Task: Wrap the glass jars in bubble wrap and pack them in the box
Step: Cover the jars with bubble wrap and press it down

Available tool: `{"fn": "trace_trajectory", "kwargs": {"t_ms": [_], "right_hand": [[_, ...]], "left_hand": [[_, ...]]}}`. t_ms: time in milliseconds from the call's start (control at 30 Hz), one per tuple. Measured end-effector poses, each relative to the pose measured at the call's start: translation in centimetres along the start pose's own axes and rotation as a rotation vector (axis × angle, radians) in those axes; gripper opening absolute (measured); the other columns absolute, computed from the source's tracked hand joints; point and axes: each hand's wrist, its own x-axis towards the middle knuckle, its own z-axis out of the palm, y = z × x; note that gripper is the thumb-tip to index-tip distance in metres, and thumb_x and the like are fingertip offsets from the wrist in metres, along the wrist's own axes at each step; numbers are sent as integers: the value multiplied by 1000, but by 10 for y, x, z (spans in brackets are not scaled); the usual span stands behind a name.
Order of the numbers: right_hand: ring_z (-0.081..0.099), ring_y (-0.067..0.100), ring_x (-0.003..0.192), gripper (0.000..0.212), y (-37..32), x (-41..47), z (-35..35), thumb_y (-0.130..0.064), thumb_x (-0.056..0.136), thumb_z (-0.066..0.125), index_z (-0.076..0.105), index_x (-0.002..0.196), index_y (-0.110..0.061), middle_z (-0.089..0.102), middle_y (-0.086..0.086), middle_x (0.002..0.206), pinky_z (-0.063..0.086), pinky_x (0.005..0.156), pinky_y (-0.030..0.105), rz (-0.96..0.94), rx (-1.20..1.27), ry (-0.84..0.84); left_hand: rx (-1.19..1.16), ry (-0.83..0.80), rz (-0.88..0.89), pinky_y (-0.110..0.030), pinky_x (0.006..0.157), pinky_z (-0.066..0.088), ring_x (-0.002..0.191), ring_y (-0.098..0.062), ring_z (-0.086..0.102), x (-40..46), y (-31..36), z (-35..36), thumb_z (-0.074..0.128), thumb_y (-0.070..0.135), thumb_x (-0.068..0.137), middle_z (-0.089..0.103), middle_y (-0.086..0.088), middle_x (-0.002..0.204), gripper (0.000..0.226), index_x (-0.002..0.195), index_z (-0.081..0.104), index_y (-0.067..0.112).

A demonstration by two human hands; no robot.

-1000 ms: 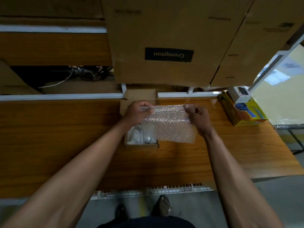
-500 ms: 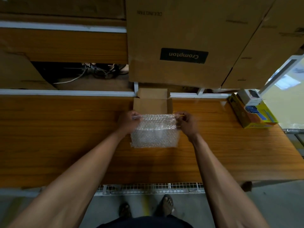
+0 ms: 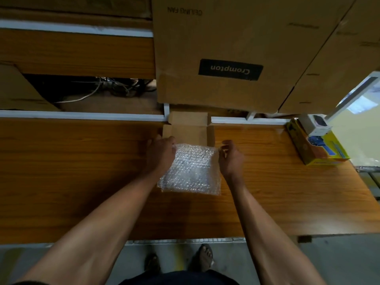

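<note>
A sheet of clear bubble wrap (image 3: 191, 169) lies spread over the small cardboard box (image 3: 189, 130) at the middle of the wooden table, hiding the box's inside and any jars in it. Only the box's raised back flap shows above the sheet. My left hand (image 3: 160, 155) pinches the sheet's far left corner. My right hand (image 3: 231, 159) pinches its far right corner with thumb and curled fingers. No glass jar is visible.
Large cardboard cartons (image 3: 236, 54) labelled Crompton stand on the shelf behind the table (image 3: 72, 171). A yellow box (image 3: 316, 147) with a small white box (image 3: 316, 124) on it sits at the table's right end. Loose cables (image 3: 107, 89) lie in the shelf gap at left.
Both hands have brought the bubble wrap down from a raised, stretched hold and laid it over the box. The white contents seen in the box earlier are now covered.
</note>
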Motion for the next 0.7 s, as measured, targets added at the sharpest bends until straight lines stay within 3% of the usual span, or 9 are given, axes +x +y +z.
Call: {"fn": "trace_trajectory", "kwargs": {"t_ms": [67,200,300,467,600,700], "right_hand": [[60,26,112,25,-1,-5,8,-17,104,59,58,129,-14,64,9,125,56,85,36,-88,-107,33],[56,27,117,32,-10,-26,26,-22,103,54,60,133,-12,61,13,131,53,93,39,-371,-177,-94],[56,30,126,38,-4,-35,45,-25,104,53,59,138,-9,60,15,137,51,104,50,-396,-296,-265],[45,31,141,49,10,-33,52,-32,108,40,41,153,-13,46,14,154,41,117,52,-399,-456,-441],[41,32,146,58,13,-26,46,-20,104,54,35,157,-12,40,16,159,38,120,52,-460,-496,-468],[40,32,147,61,10,-26,43,-19,101,59,37,157,-10,41,17,159,37,121,51,-474,-474,-451]], "left_hand": [[51,-7,5,-43,96,40,110,-24,58,6,0,7,70,29,95,74,1,99,15,110,70,27],[97,-39,14,-44,93,39,110,-24,57,12,0,17,68,32,94,74,3,99,15,109,67,29],[155,-70,32,-45,94,41,112,-26,57,10,3,19,70,33,92,74,0,99,19,109,67,27],[208,-107,57,-44,91,40,113,-28,56,5,0,22,70,31,91,75,-2,102,26,116,66,25],[204,-132,53,-45,90,39,113,-28,56,3,-4,21,69,28,91,76,-2,104,28,118,64,24],[226,-113,61,-46,91,39,116,-29,52,0,-5,18,70,29,91,70,-2,121,38,127,61,21]]}}
